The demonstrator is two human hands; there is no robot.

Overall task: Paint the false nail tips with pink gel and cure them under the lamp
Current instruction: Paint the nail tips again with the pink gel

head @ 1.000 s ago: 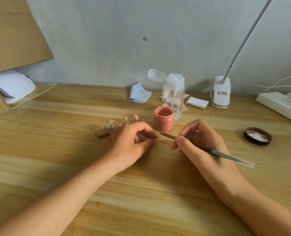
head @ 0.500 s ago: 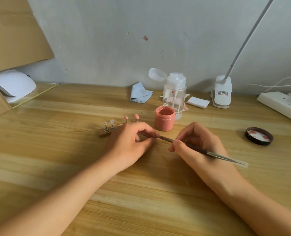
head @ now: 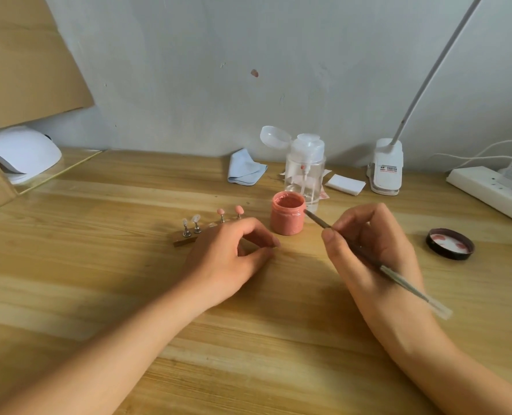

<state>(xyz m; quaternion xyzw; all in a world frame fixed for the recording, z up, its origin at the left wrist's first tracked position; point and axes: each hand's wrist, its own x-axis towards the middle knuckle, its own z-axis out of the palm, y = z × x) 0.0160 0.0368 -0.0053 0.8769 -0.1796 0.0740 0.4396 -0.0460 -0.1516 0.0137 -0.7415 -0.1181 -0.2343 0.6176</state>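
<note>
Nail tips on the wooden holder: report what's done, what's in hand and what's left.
Done: two tips on the holder are pink, and the gel jar is open. In hand: the right hand holds the brush, bristles at the jar's rim; the left hand rests by the holder. Left: two clear tips unpainted, then curing under the white lamp.

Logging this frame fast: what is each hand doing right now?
Left hand: closed in a pinch beside the nail holder; what it grips cannot be told.
Right hand: closed on the brush, tip at the pink gel jar.
</note>
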